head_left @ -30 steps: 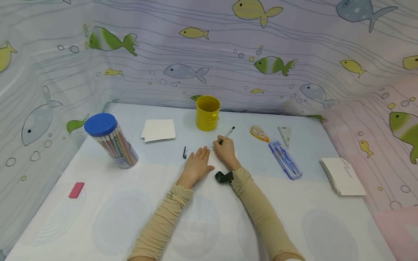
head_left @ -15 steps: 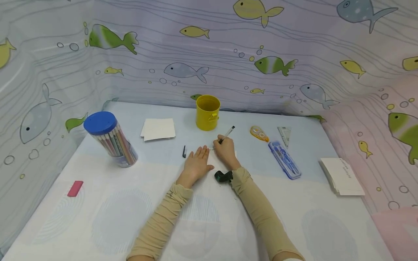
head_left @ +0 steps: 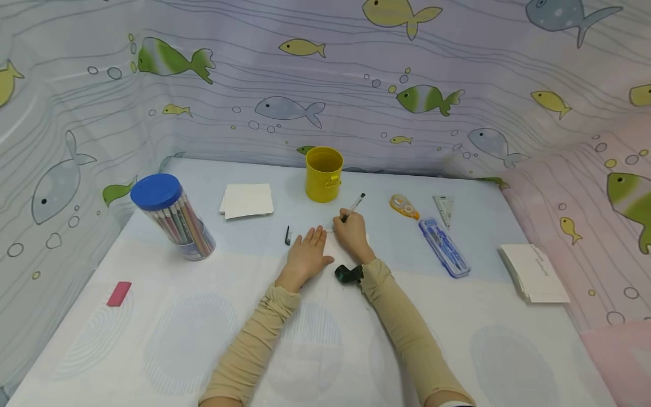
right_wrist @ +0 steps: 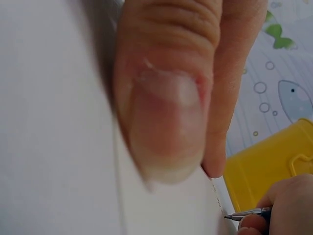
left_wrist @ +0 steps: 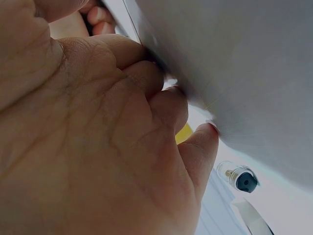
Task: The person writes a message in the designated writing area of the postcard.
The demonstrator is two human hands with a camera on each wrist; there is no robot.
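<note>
At the centre of the table [head_left: 193,350], a sheet of white paper [head_left: 334,254] is placed under both hands, and a large part of it is covered by them. A pen [head_left: 355,204] is held by the right hand [head_left: 352,232]; it is pinched by the curled fingers, and its upper end is tilted to the back and to the right. From the right wrist, the tip of the pen is seen at the far edge of the paper, beside a row of small dark marks [right_wrist: 216,196], which cannot be read.

On the paper the left hand [head_left: 307,254] is laid with its fingers straight; three of them are close together, the little finger is set slightly apart, and the thumb is spread to the right. How strongly the paper is pressed cannot be told. Near the little finger, a pen cap [head_left: 287,236] is laid.

Behind the hands, a yellow bucket [head_left: 322,183] is placed upright. To its left, white cards [head_left: 248,201] are stacked, and farther left a jar of pencils [head_left: 188,229] with a blue lid is seen. On the right side, an orange correction tape [head_left: 404,207], a triangle ruler [head_left: 444,209] and a blue case [head_left: 445,247] are grouped near one another.
</note>
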